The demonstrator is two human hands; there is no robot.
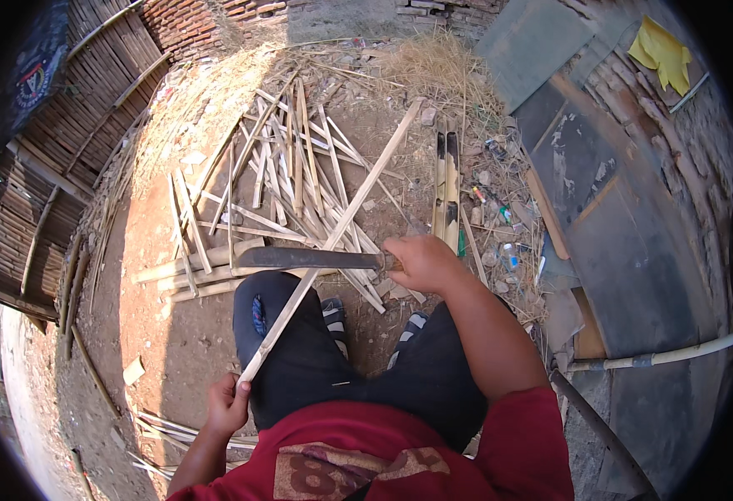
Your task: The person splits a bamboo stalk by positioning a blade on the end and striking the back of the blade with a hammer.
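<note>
My left hand [228, 404] is closed round the near end of a long pale bamboo strip [357, 198], which slants up and away to the right across my left thigh. In my right hand [424, 264] is the handle of a machete [309, 258]. Its dark, broad blade points left and lies across the strip, just beyond my knees. Whether the edge bites into the strip I cannot tell. Past the blade, a loose heap of split bamboo strips [301, 159] covers the ground. Thicker bamboo pieces [203, 275] lie left of the blade's tip.
Two split bamboo halves [446, 188] lie beyond my right hand, near scattered litter [507, 250]. Dark boards [625, 250] line the right side, with a yellow cloth [663, 54] above. A slatted bamboo panel [103, 79] stands at left. More strips [174, 434] lie beside my left forearm.
</note>
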